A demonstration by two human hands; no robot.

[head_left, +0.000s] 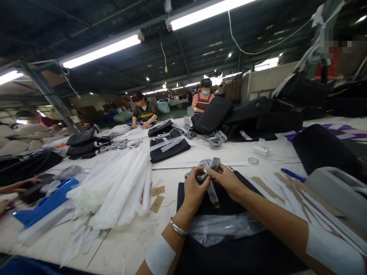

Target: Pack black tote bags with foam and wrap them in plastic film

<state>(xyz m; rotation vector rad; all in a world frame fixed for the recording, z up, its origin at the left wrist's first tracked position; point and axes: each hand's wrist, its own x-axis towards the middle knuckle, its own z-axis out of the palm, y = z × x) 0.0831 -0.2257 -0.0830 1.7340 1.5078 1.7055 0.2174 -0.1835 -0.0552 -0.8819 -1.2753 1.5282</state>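
Grey wrapped strap (215, 163); fingers (215, 174) of left hand (195, 188), right hand (227, 179) pinching it; long axis slants away, rightward.

Black bag (226, 254), grey strap (215, 164)

Tube lights (210, 14) glaring; roof (197, 47) dim; edges stretched.

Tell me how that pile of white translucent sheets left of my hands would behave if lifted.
The white translucent sheets would probably sag, since they lie in soft folds. They look thin, so they are likely light for their bulk. Their loose, uneven layers may slide apart.
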